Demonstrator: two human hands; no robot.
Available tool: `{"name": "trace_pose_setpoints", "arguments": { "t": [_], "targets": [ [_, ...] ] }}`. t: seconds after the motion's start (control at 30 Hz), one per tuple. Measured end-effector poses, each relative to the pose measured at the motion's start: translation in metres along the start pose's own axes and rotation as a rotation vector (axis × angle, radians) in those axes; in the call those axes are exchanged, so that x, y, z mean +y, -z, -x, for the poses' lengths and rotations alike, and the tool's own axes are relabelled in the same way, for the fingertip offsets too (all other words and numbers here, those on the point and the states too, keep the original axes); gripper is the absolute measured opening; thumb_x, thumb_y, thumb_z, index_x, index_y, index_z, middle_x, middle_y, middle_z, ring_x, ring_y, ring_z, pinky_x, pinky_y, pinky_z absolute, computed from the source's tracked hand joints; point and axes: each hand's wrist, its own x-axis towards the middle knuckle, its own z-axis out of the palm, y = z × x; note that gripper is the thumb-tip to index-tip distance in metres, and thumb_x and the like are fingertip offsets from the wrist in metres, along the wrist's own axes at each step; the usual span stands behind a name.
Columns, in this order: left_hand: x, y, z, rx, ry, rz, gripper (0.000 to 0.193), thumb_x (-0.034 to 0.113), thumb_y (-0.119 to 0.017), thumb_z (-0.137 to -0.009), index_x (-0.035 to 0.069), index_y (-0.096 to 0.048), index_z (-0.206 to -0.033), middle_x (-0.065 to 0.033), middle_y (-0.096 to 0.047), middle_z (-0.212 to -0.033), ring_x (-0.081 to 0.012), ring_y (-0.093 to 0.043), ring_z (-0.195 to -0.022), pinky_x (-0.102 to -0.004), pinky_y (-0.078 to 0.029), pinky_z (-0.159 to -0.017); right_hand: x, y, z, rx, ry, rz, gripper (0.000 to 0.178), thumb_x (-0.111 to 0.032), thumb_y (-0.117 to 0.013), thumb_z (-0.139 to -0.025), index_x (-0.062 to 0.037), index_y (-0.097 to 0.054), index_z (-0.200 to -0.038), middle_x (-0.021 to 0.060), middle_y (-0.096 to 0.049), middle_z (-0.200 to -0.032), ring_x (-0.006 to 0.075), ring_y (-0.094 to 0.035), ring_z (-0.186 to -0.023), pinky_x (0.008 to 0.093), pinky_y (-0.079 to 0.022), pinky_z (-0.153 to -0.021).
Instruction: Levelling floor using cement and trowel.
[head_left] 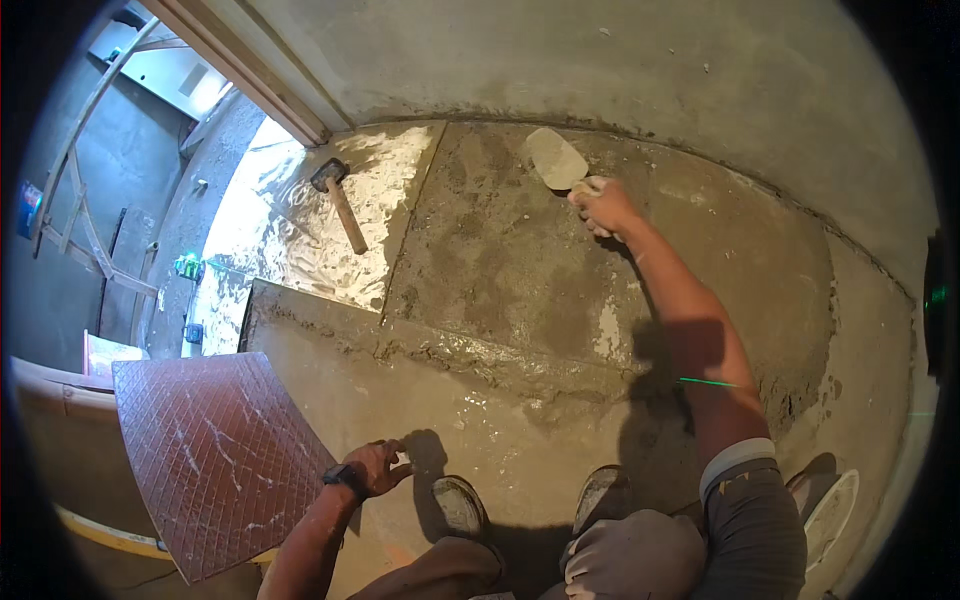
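My right hand [604, 207] is closed round the handle of a trowel [556, 158], its pale blade held over the rough grey mortar bed [500, 240] near the wall. My left hand [375, 467], a dark watch on its wrist, hangs low with fingers loosely bent and apart, nothing visible in them. Beside that wrist stands a tilted reddish-brown tile [215, 450], its gridded back streaked with white. A rubber mallet [342, 205] with a wooden handle lies on a glossy laid tile [400, 165] left of the mortar.
A bare plastered wall [640, 60] borders the mortar at the back and right. Left of the doorway frame [245, 75] are a wooden frame [80, 200] and a small device with a green light [188, 266]. A round-rimmed container [835, 515] stands at lower right.
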Motion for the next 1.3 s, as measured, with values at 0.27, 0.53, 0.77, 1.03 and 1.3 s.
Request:
{"name": "trace_pose_setpoints", "arguments": {
  "t": [0.27, 0.53, 0.77, 1.03, 1.3],
  "targets": [
    [-0.032, -0.029, 0.0, -0.004, 0.017, 0.047, 0.057, 0.048, -0.063, -0.09, 0.005, -0.056, -0.127, -0.0174, -0.069, -0.111, -0.0331, -0.066, -0.105, -0.0412, -0.052, -0.091, -0.029, -0.103, -0.02, -0.184, 0.021, 0.09, 0.037, -0.015, -0.069, -0.09, 0.0017, -0.058, -0.121, 0.0056, -0.056, -0.07, 0.013, -0.05, -0.052, 0.0321, -0.039, -0.043],
    [-0.069, -0.024, -0.009, 0.035, -0.026, 0.045, 0.054, 0.047, -0.063, -0.09, 0.006, -0.056, -0.125, -0.0159, -0.07, -0.107, -0.0338, -0.067, -0.101, -0.0414, -0.053, -0.087, -0.013, -0.154, 0.009, -0.251, 0.047, 0.101, 0.042, -0.018, -0.071, -0.087, 0.0017, -0.059, -0.122, 0.0085, -0.063, -0.081, 0.0132, -0.053, -0.054, 0.0306, -0.042, -0.045],
    [-0.075, -0.027, -0.008, 0.012, -0.018, 0.022, 0.057, 0.047, -0.064, -0.09, 0.006, -0.056, -0.127, -0.0172, -0.069, -0.109, -0.0349, -0.066, -0.103, -0.0431, -0.053, -0.088, 0.035, -0.171, 0.078, -0.464, 0.423, 0.216, 0.045, -0.024, -0.071, -0.088, -0.0055, -0.058, -0.127, 0.002, -0.062, -0.081, 0.0077, -0.051, -0.053, 0.0262, -0.041, -0.044],
    [-0.064, -0.029, 0.006, 0.032, -0.014, 0.011, 0.058, 0.05, -0.063, -0.09, 0.006, -0.056, -0.127, -0.0155, -0.069, -0.11, -0.0339, -0.066, -0.103, -0.0418, -0.053, -0.088, 0.02, -0.093, 0.127, -0.3, 0.047, 0.275, 0.045, -0.023, -0.07, -0.089, 0.0031, -0.057, -0.123, 0.0097, -0.065, -0.09, 0.0158, -0.059, -0.075, 0.0319, -0.05, -0.069],
    [-0.044, -0.03, 0.005, 0.059, -0.058, -0.068, 0.055, 0.048, -0.066, -0.088, 0.006, -0.058, -0.123, -0.0155, -0.07, -0.106, -0.0323, -0.067, -0.1, -0.0411, -0.054, -0.085, 0.05, -0.02, 0.205, -0.411, -0.001, 0.167, 0.046, -0.026, -0.069, -0.088, 0.0002, -0.058, -0.123, 0.002, -0.06, -0.083, 0.0095, -0.054, -0.071, 0.0288, -0.046, -0.063]
  ]
}}
